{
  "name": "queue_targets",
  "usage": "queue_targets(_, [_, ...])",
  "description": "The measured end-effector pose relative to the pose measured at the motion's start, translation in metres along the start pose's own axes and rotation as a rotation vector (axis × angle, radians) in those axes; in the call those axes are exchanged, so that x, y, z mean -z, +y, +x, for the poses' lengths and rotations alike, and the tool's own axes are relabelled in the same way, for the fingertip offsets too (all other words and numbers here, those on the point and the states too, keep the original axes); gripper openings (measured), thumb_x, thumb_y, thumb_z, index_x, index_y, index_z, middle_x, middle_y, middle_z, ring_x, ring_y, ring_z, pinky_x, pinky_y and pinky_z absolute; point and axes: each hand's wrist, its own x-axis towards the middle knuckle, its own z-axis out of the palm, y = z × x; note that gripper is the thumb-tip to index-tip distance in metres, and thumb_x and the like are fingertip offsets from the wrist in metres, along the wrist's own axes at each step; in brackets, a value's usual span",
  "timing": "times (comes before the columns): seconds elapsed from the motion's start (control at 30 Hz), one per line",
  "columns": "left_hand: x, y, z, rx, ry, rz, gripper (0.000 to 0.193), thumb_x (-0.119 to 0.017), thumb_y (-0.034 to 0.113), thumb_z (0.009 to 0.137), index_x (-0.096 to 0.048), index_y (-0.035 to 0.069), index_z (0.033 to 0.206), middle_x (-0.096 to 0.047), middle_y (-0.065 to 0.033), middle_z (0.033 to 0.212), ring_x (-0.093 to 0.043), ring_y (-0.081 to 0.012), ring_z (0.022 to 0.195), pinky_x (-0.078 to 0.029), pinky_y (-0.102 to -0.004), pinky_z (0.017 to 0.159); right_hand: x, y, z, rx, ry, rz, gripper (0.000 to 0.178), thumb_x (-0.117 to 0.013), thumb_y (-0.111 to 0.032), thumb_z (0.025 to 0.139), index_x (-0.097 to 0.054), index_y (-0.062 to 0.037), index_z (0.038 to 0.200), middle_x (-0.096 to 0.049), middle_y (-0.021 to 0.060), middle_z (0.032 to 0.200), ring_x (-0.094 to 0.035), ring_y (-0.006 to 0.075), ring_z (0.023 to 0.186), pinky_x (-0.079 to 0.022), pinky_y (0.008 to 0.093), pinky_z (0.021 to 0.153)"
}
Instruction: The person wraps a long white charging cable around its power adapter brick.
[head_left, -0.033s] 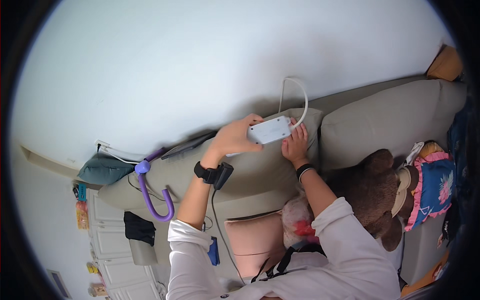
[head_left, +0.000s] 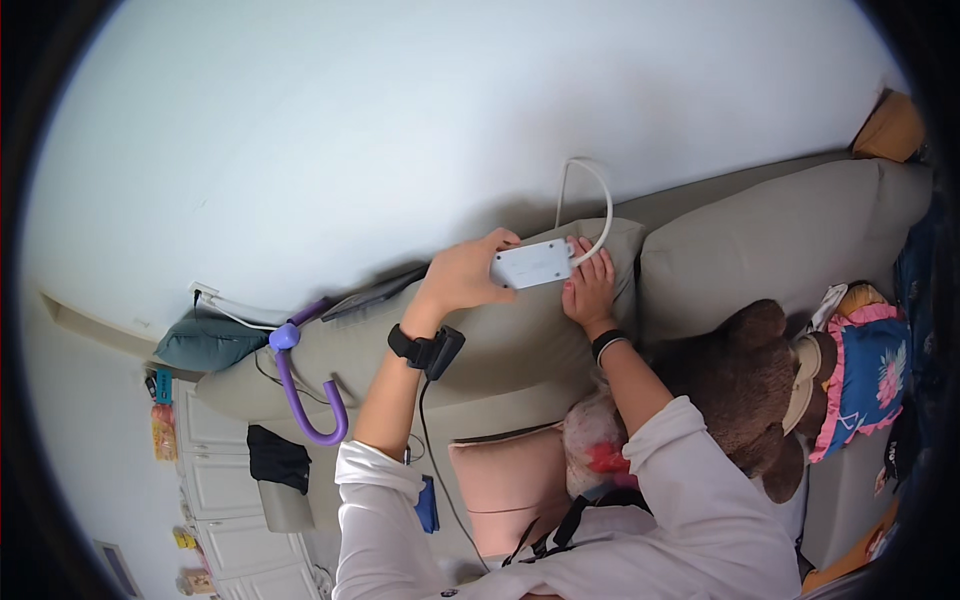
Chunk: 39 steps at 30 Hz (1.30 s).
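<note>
I think this is the holding step: my left grip has the white box near the couch, my right hand, pinching or not I can't tell, is by its cord, and moving needs care.

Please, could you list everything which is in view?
Box: 1, white, middle
Cable: 1, white, looping from box's right end
Sofa: 1, grey, across middle
Wall: 1, white, behind sofa
Curved tube: 1, purple, sofa's left
Plush toy: 1, brown, right
Square cushion: 1, pink, lower middle
Green cushion: 1, green, left
Frilled fabric: 1, blue, far right
Cloth: 1, black, lower left
Cabinet: 1, white, lower left
Small items: several, mixed, far left
Left hand: 1, gripping box's left end
Right hand: 1, at box's right end
</note>
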Motion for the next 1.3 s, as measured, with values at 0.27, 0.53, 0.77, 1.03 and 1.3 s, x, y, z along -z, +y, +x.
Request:
queue_targets(0.27, [-0.039,-0.064,0.024,-0.058,0.332,0.061,0.056,-0.079,0.035,0.063,-0.063,0.018,0.113,-0.064,-0.0044,0.109,-0.06,-0.0263,0.1,-0.047,-0.039,0.084,0.007,-0.008,0.006,-0.022,0.006,0.02,0.048,-0.037,-0.026,0.087,-0.055,-0.0196,0.131,-0.048,0.0044,0.139,-0.041,0.0222,0.131,-0.025,0.0438,0.111])
queue_targets(0.53, [-0.052,-0.088,0.039,0.11,0.229,-0.084,0.071,-0.074,0.056,0.071,-0.058,0.021,0.13,-0.06,-0.0141,0.12,-0.059,-0.0337,0.107,-0.046,-0.0386,0.095,0.014,-0.008,0.011,-0.007,0.008,0.012,0.048,-0.033,-0.026,0.09,-0.053,-0.0163,0.132,-0.047,0.0061,0.14,-0.041,0.0238,0.131,-0.022,0.0444,0.111])
queue_targets(0.77, [-0.055,-0.123,0.052,0.052,0.194,-0.254,0.076,-0.077,0.054,0.068,-0.057,0.011,0.128,-0.063,-0.0156,0.115,-0.058,-0.0295,0.111,-0.044,-0.0369,0.096,0.011,-0.014,0.011,-0.021,0.009,0.018,0.048,-0.034,-0.025,0.089,-0.053,-0.0209,0.133,-0.046,0.0028,0.141,-0.041,0.0207,0.13,-0.024,0.0423,0.11])
queue_targets(1.03, [-0.046,-0.12,0.051,0.247,0.086,-0.357,0.064,-0.074,0.056,0.071,-0.063,0.007,0.111,-0.067,-0.011,0.102,-0.061,-0.0244,0.099,-0.046,-0.0351,0.086,0.01,-0.01,0.01,-0.03,0.029,0.011,0.048,-0.033,-0.026,0.09,-0.052,-0.0202,0.134,-0.047,0.0026,0.141,-0.041,0.0203,0.131,-0.024,0.0421,0.111])
queue_targets(1.3, [-0.068,-0.16,0.063,0.307,0.086,-0.192,0.058,-0.058,0.057,0.086,-0.066,0.008,0.115,-0.068,-0.0185,0.107,-0.063,-0.0319,0.103,-0.047,-0.0377,0.091,0.01,-0.007,0.009,-0.015,0.019,0.008,0.048,-0.032,-0.025,0.09,-0.051,-0.0165,0.133,-0.046,0.0053,0.141,-0.04,0.0228,0.131,-0.021,0.044,0.111])
